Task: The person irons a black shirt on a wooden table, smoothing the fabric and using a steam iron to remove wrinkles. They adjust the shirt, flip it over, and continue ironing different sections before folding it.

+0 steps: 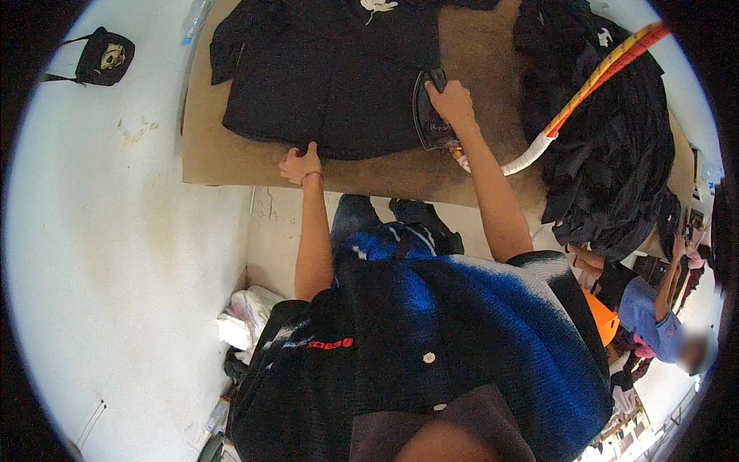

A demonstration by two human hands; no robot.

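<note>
A black short-sleeved garment (340, 81) lies spread on a table covered in brown cloth (231, 161), a pale print near its far end. My right hand (452, 104) grips the handle of a clothes iron (427, 112), which stands at the garment's right edge, partly on it. From the iron's rear a hose or cord bundle (589, 86), wrapped in white near the iron and orange and yellow beyond, rises to the upper right. My left hand (301, 164) holds the garment's near hem between thumb and fingers, close to the table's front edge.
A large heap of black garments (606, 133) covers the table's right end. A wall (133, 231) runs along the left, with a black bag (105, 56) hanging on it. White plastic-wrapped bundles (248, 317) sit low at left. Another person (646, 300) is at work far right, near an orange container (600, 317).
</note>
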